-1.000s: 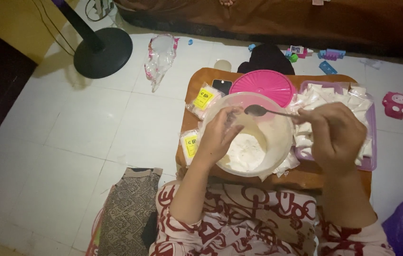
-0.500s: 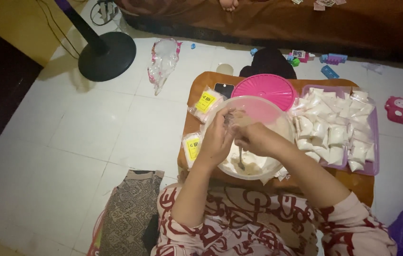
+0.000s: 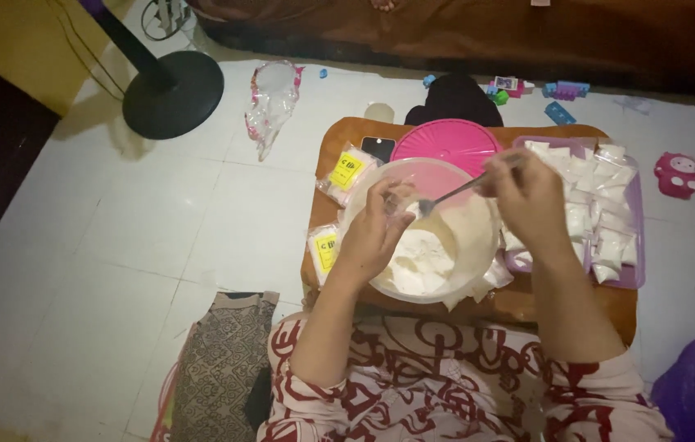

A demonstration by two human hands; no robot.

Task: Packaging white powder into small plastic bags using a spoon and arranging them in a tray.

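One head-worn view, steeply downward from above the low wooden table (image 3: 339,139) (mid-distance, floor included).

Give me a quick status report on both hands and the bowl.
Left hand holds a small clear bag over the bowl. Right hand grips a spoon, tip at the bag. White powder in bowl. Nothing blocking.
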